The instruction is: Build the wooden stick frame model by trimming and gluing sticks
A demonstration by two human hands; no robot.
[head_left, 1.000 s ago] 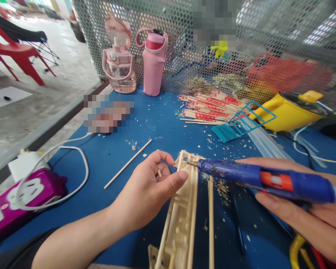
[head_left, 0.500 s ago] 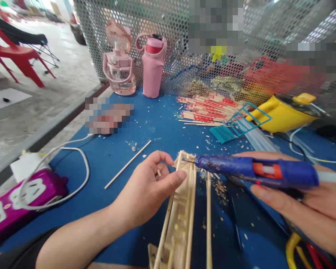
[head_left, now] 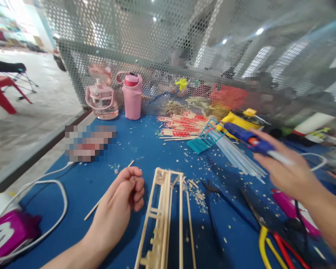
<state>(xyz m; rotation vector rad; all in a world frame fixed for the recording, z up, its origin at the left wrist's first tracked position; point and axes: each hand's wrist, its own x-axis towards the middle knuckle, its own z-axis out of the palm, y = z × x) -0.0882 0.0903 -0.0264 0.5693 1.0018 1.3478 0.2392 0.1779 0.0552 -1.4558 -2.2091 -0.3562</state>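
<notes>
My right hand point(head_left: 288, 168) grips a blue glue gun point(head_left: 240, 136) in the air at the right, its nozzle by a yellow container point(head_left: 236, 121). My left hand point(head_left: 120, 198) is curled above the blue table, left of a long frame of wooden sticks point(head_left: 164, 194); whatever its fingers hold, if anything, is hidden. The frame lies lengthwise, touched by neither hand. Partly behind my left hand rests a loose stick point(head_left: 93, 211). Another stick point(head_left: 190, 231) lies right of the frame.
Pink bottles point(head_left: 133, 99) stand by the mesh panel. Red-wrapped sticks point(head_left: 182, 125), a teal plastic piece point(head_left: 198, 145) and clear glue sticks point(head_left: 238, 155) lie behind. Pliers point(head_left: 229, 201) and yellow-and-red handled cutters point(head_left: 264, 239) are at right. A power strip point(head_left: 19, 231) sits left.
My right hand has lifted the glue gun away from the frame, back and to the right. My left hand has left the frame and curled up beside it. The view has tilted up.
</notes>
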